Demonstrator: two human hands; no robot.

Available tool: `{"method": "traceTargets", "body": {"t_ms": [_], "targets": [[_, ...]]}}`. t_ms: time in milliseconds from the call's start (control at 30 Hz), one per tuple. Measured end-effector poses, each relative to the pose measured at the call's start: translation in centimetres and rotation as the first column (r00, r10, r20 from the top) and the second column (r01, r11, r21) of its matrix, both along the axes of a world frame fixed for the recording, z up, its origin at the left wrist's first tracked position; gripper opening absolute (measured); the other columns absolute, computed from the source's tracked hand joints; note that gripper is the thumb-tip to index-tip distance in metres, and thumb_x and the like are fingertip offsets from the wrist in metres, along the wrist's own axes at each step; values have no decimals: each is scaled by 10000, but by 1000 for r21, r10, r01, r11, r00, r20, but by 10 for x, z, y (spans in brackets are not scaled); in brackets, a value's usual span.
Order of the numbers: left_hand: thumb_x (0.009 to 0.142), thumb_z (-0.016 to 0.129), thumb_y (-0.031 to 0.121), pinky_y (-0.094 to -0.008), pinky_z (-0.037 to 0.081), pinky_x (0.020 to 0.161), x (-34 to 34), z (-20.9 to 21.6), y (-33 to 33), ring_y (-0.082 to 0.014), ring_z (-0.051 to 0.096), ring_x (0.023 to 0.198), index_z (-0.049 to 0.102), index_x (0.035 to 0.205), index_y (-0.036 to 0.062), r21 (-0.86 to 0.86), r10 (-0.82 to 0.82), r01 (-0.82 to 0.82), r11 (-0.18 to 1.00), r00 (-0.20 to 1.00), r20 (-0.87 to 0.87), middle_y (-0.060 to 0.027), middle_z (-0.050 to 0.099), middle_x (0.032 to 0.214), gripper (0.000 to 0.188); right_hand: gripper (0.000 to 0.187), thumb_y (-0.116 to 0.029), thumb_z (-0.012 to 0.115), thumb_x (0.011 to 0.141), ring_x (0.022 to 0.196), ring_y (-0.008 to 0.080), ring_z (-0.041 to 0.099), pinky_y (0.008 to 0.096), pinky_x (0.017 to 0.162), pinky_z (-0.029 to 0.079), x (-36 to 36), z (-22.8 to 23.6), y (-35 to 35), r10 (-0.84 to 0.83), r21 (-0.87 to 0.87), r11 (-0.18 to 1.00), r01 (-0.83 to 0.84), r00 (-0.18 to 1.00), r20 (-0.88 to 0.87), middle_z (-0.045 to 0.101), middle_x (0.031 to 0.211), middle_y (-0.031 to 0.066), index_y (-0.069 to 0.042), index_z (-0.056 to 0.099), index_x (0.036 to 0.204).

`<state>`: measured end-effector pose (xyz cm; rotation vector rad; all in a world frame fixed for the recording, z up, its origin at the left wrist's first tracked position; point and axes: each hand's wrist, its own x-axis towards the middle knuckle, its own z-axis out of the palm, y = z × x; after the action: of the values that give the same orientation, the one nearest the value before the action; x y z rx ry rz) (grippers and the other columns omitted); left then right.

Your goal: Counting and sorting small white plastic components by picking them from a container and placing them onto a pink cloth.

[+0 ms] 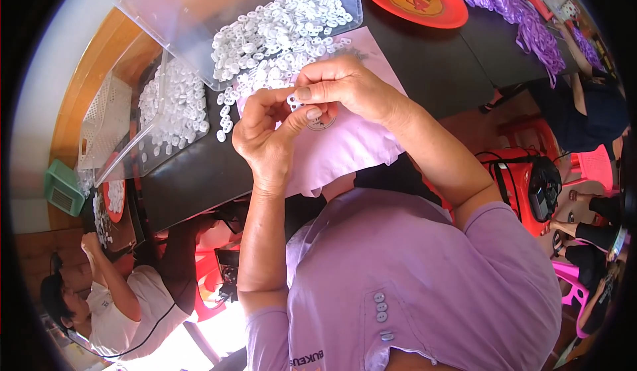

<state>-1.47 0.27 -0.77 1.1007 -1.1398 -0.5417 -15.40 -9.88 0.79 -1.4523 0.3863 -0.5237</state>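
Note:
In front of my chest, over a pink cloth [355, 142], both hands meet at the fingertips. My left hand [265, 129] is closed in a pinch, its thumb beside a small white plastic piece with holes [292, 101]. My right hand [348, 89] comes in from the other side, thumb and bent fingers closed on the same piece. Fingers cover most of it. Just beyond my hands, a heap of similar white pieces [279, 29] spills from a tipped clear plastic bin [176, 12] onto the cloth and dark table [206, 182].
More white pieces [176, 109] lie in a heap to the left, behind clear plastic. A red plate [448, 16] and purple ribbon bundles [537, 39] are at the far right. A green basket [64, 186] stands far left. Another person [136, 298] sits at lower left, hands raised.

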Motion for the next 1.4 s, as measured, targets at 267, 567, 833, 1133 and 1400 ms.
{"method": "traceTargets", "body": {"t_ms": [267, 567, 833, 1133, 1400], "targets": [[692, 849, 72, -198, 407, 531, 3, -9, 1, -52, 517, 612, 623, 895, 25, -131, 65, -38, 991, 976, 208, 3, 608, 740, 307, 213, -217, 645, 888, 554, 93, 554, 213, 520, 409, -4, 5, 1, 76, 81, 994, -75, 997, -8, 570, 634, 6, -18, 640, 812], [700, 852, 167, -213, 367, 475, -6, -5, 1, -59, 487, 530, 588, 902, 80, -262, 268, -166, 951, 865, 424, 14, 561, 692, 342, 195, -195, 646, 875, 531, 105, 547, 225, 516, 417, -4, 8, 11, -30, 172, 985, 28, 1000, 9, 576, 631, 17, -8, 663, 820], [735, 831, 164, -206, 409, 493, -3, -7, 3, -61, 531, 552, 585, 896, 79, -231, 186, -91, 969, 881, 435, 5, 583, 696, 306, 202, -189, 648, 862, 514, 116, 541, 221, 480, 388, -5, -2, 8, 33, 238, 970, -49, 997, 72, 561, 614, 26, 7, 655, 813], [739, 817, 87, -217, 435, 579, -2, -5, -4, -77, 543, 612, 604, 961, 43, -246, 90, -20, 969, 956, 279, -30, 603, 796, 311, 177, -158, 635, 895, 538, 104, 532, 242, 488, 426, -3, 0, 9, -37, 303, 953, -11, 988, 153, 553, 638, 33, 14, 659, 860], [708, 823, -7, -217, 431, 582, 6, -5, 4, -83, 551, 638, 617, 953, 17, -228, 126, -66, 971, 958, 258, -27, 609, 802, 321, 198, -206, 621, 911, 562, 74, 523, 210, 538, 403, 1, 1, 14, -161, 159, 977, 144, 982, 101, 576, 657, 4, -21, 660, 853]]}}
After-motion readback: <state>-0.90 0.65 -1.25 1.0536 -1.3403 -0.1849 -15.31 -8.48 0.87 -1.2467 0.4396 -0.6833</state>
